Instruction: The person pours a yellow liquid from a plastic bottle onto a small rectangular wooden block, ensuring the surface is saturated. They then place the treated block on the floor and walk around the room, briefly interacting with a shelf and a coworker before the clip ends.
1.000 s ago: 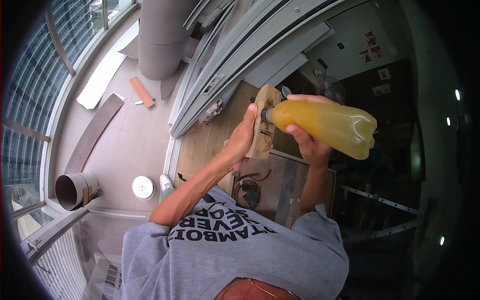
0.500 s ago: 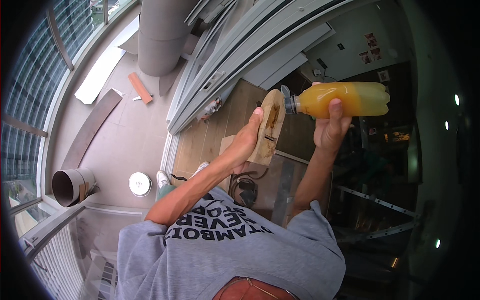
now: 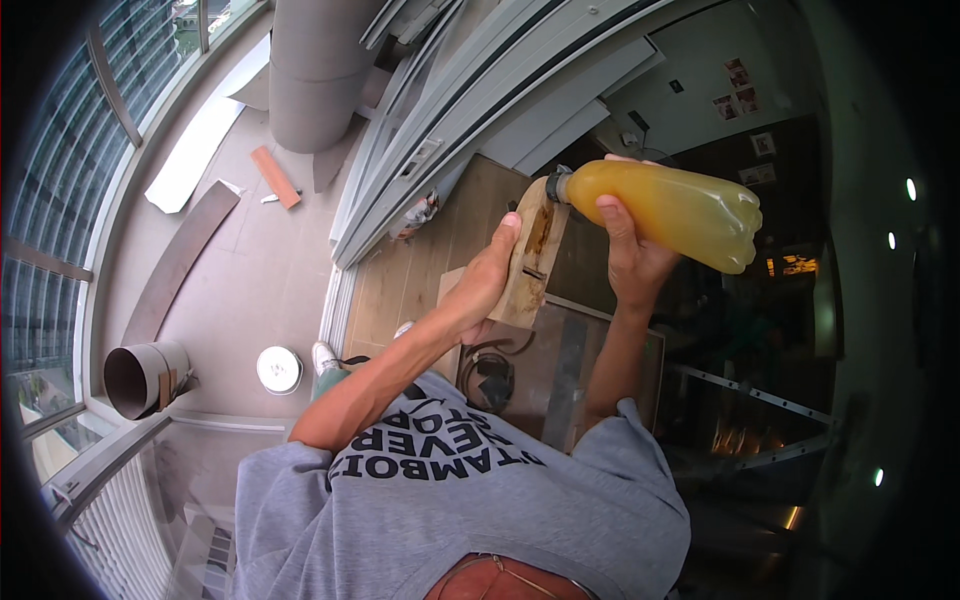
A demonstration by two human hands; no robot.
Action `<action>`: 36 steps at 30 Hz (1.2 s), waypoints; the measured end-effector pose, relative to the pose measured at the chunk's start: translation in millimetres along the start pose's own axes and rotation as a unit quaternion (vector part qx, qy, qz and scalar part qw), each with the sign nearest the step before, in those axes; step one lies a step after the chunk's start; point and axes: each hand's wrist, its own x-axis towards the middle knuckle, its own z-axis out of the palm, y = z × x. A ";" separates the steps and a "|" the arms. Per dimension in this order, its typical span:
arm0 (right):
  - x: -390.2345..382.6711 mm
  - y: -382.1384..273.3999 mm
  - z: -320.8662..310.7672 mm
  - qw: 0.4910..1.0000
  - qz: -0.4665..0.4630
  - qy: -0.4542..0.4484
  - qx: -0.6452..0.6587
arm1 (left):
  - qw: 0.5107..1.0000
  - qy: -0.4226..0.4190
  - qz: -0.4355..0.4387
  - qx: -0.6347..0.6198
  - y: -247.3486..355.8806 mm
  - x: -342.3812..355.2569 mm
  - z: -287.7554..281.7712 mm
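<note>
My left hand (image 3: 484, 283) grips a pale wooden block (image 3: 524, 290) with rounded ends, its fingers wrapped round the near edge. A brown, wet-looking patch and a dark slot show on the block's face. My right hand (image 3: 637, 255) holds a clear plastic bottle (image 3: 665, 207) of yellow-orange liquid on its side, thumb across the near side. The bottle's dark neck (image 3: 558, 184) is at the upper end of the block and seems to touch it. The bottle tilts, base lower right and neck upper left.
At left stand a white round bucket (image 3: 279, 370) and a rolled brown sheet (image 3: 148, 378). An orange strip (image 3: 275, 177) and a long curved brown strip (image 3: 182, 262) lie on the floor. A sliding door track (image 3: 440, 150) crosses above, and a ladder (image 3: 755, 396) stands at right.
The bottle has turned so its base dropped and its neck rose and moved left onto the block's upper end. My right hand shifted left with it. My left hand stayed nearly still.
</note>
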 end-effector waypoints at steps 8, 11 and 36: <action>-0.7 -16.4 -3.6 0.996 -0.048 -0.068 -0.038 | 0.999 0.001 0.015 0.032 1.3 -0.4 -4.0; 8.9 -13.8 0.7 0.999 -0.016 -0.039 -0.010 | 0.999 -0.005 0.007 0.036 4.9 -1.9 -5.0; 12.4 -7.3 -12.1 0.999 -0.047 0.020 0.014 | 0.997 -0.014 -0.003 0.072 0.2 -2.4 -16.9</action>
